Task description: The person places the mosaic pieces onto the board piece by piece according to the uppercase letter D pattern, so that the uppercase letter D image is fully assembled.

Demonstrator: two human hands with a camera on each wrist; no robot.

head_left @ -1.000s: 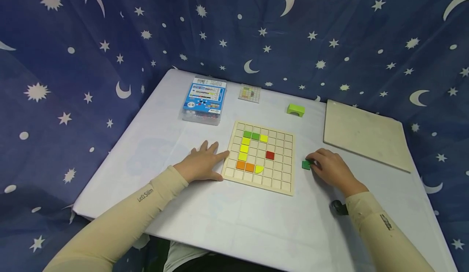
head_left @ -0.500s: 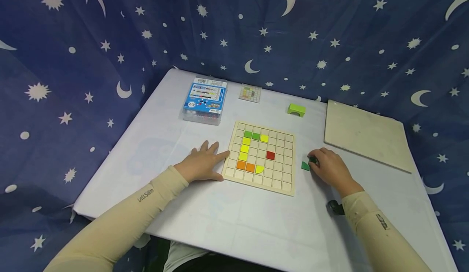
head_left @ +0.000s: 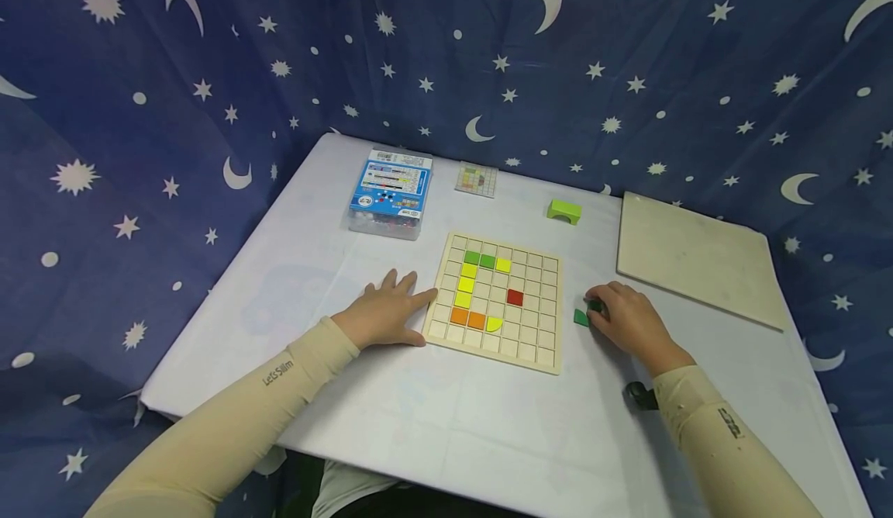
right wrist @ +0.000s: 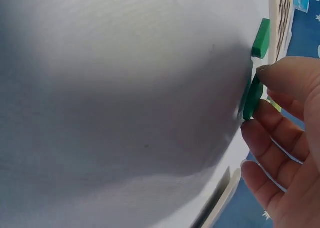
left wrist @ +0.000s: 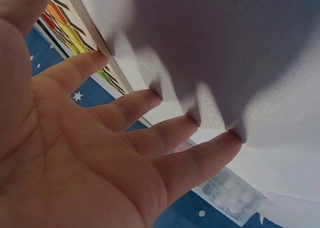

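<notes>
A square wooden grid board (head_left: pixel 512 347) lies on the white table. Green, yellow, orange and red tiles sit in some of its cells, among them a rounded yellow tile (head_left: pixel 494 324). My left hand (head_left: pixel 386 312) is spread flat on the cloth, thumb and index finger at the board's left edge. Right of the board, my right hand (head_left: pixel 631 320) pinches a dark green tile (right wrist: pixel 253 98) between thumb and fingers, low over the cloth. The fingers partly cover it. Beside it a second green tile (head_left: pixel 581 317), with one curved side, lies on the cloth.
Behind the board stand a clear box with a blue label (head_left: pixel 391 192), a small patterned grid card (head_left: pixel 477 179) and a light green arch block (head_left: pixel 563 211). A plain wooden panel (head_left: pixel 698 258) lies at the back right. Star-patterned curtains (head_left: pixel 418 37) hang behind the table.
The green tiles by my right hand have come apart: one is in the fingers, the other lies just left of them. My right hand has shifted only slightly; my left hand stays still.
</notes>
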